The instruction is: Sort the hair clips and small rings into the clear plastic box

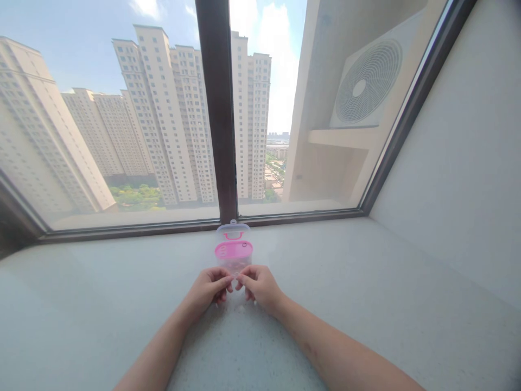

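My left hand point(215, 285) and my right hand point(256, 282) meet just in front of a small clear box, thumbs and fingers pinched together. Between the fingertips is something tiny and pale, too small to name. The box has a pink inner top point(234, 250) with small rings or holes on it. Its clear lid point(233, 230) with a pink handle stands raised at the back. Behind my fingers, the lower part of the box is partly hidden. A few tiny whitish bits point(242, 308) lie on the pale surface below my hands.
The pale sill point(122, 288) stretches to both sides. A dark window frame point(222, 108) rises right behind the box, with tall buildings beyond the glass. On the right is a white wall point(459, 163). An outdoor fan unit point(368, 81) shows through the window.
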A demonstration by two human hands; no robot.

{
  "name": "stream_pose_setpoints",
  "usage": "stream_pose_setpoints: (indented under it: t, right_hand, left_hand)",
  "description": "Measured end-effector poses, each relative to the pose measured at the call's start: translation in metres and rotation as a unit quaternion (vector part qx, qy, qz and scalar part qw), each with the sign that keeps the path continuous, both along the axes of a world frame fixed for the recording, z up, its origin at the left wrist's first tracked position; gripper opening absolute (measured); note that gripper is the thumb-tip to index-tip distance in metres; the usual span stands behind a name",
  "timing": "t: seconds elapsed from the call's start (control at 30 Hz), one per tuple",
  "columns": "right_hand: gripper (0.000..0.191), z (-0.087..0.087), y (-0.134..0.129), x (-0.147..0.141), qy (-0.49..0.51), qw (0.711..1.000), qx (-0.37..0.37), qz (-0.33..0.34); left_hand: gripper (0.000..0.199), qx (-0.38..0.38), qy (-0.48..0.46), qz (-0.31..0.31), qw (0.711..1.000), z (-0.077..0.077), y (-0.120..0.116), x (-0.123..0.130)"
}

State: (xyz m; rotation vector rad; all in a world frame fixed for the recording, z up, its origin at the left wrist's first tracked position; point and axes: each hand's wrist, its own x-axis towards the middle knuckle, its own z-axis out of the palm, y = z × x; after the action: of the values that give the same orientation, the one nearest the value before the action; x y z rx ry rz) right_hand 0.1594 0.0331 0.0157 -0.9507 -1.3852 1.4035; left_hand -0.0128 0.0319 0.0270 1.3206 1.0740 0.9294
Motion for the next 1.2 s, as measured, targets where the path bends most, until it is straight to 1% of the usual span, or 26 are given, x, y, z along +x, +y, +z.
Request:
stream_pose_setpoints:
  t: [0.23,0.53,0.73,1.03,1.2]
  right_hand:
    - [0.027,-0.0017,0.0016,0.0018,-0.001,1.0,0.002,-0.001]
    - [0.027,0.0009,0.0003,0.0028,0.015,0.999,-0.025,-0.018]
    - [0.024,0.0025,-0.0003,0.0029,0.038,0.999,-0.032,-0.013]
    - [0.024,0.0051,-0.0004,0.0025,0.054,0.998,-0.042,-0.012]
    - [0.024,0.0065,-0.0011,0.0035,0.059,0.997,-0.043,-0.01]
  left_hand:
    - [0.033,-0.009,-0.018,0.006,1.0,0.0,0.0001,0.001]
    - [0.034,-0.014,-0.024,0.019,0.999,0.0016,-0.0016,0.0027]
    - [0.032,-0.049,-0.044,0.025,0.998,0.0062,-0.0046,0.0029]
    - [0.031,-0.045,-0.044,0.024,0.998,0.0058,-0.0044,0.0002]
    - [0.031,-0.05,-0.04,0.029,0.998,0.0086,-0.0054,0.0007]
